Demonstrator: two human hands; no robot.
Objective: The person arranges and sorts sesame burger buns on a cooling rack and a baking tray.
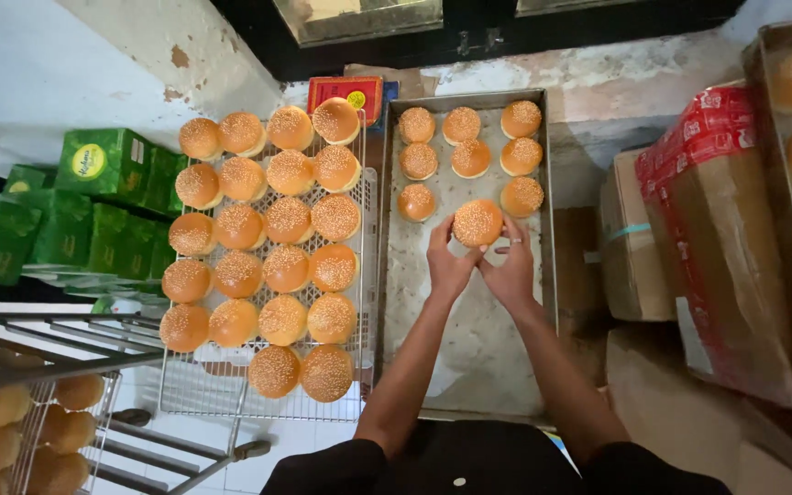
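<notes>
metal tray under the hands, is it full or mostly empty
Partly filled. The metal tray has eight sesame buns at its far end, plus one bun held by the left hand and right hand; the near half is bare.

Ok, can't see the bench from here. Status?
Both hands, left hand and right hand, on one bun over the metal tray. Eight buns beyond. Nothing blocking.

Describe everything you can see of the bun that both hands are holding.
The bun is round, golden brown and domed, its top sprinkled with pale sesame seeds. It looks soft and whole. It sits top up over the floured metal tray, below eight other buns. The left hand and right hand grip its lower edge with fingertips.
</notes>
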